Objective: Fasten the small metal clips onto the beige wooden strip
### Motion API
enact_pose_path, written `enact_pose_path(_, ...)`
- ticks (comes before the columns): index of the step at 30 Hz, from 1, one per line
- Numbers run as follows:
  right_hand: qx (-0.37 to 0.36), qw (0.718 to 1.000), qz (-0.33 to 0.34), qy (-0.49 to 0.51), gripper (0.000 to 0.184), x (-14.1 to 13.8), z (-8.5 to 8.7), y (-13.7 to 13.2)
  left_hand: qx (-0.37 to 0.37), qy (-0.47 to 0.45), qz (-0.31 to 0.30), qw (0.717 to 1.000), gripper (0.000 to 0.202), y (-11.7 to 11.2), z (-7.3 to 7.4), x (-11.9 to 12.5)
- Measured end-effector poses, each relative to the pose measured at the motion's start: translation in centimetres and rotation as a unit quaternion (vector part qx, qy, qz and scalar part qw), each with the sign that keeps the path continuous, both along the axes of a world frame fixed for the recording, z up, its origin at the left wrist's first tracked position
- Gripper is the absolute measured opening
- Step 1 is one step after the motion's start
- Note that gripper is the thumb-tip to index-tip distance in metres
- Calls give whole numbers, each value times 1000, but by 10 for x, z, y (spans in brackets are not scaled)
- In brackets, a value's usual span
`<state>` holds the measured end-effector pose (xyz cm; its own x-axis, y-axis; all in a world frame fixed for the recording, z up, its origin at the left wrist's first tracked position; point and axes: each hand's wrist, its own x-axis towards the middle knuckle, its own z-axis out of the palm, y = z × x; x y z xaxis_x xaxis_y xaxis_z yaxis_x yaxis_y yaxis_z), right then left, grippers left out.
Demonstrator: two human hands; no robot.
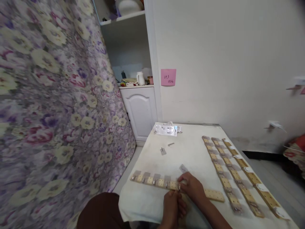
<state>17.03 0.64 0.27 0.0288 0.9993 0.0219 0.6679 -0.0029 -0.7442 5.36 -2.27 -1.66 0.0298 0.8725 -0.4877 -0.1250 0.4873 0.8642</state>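
A wooden strip with rows of holes lies across the near part of the table, bearing several clear square plates with small metal hooks. My right hand reaches in from the right, its thumb and fingers pinched on a hook at the strip. Close below it, at the strip's near edge, my left hand has its fingers curled in; what they grip is hidden. Just beyond my right hand lies a loose clear plate. Farther back rest another clear plate with a hook and a small flat piece.
On the right side of the pale-covered table three more wooden strips lie lengthwise with fittings along them. Clear packages sit at the back left. A flowered curtain hangs at the left, and a wall stands behind.
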Motion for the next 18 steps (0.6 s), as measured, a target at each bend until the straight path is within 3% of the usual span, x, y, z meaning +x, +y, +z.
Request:
enact_pose_path(6, 86, 993, -29, 71, 24, 30, -8, -4, 12, -16, 6, 1000, 18, -2, 1, -1)
enact_pose_path(12, 46, 998, -50, 20, 19, 59, -13, 18, -2, -21, -5, 1000, 18, 0, -4, -3)
enact_pose_path(18, 30, 998, -52, -10, 20, 48, -19, 42, -15, -11, -20, 1000, 18, 4, -9, -3)
